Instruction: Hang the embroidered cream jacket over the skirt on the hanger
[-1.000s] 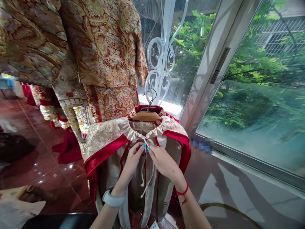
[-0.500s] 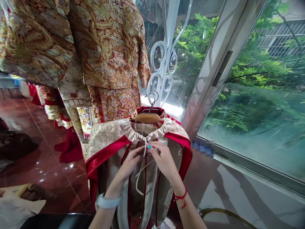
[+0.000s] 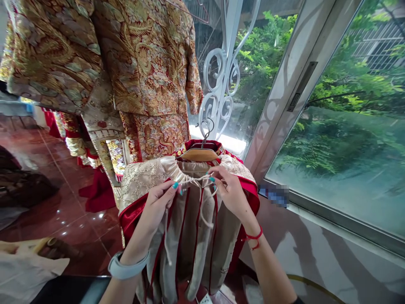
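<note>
A cream and red garment (image 3: 148,179) hangs on a wooden hanger (image 3: 200,154) in front of me. Its gathered cream collar is closed by a thin white drawstring (image 3: 196,180). My left hand (image 3: 158,202) pinches one end of the string to the left of the collar opening. My right hand (image 3: 229,192) pinches the other end to the right. The string is stretched between them, and its loose tails hang down over the cream panels. A pale band sits on my left wrist, a red cord on my right.
Gold and red embroidered robes (image 3: 139,59) hang at upper left. A white scrolled metal stand (image 3: 218,84) rises behind the hanger. A large window (image 3: 341,126) with greenery outside fills the right. Glossy red floor tiles (image 3: 47,211) lie at left, a pale ledge (image 3: 316,253) at right.
My hands, which were together at the middle of the collar, have moved apart sideways, pulling the drawstring taut between them. The view has shifted slightly.
</note>
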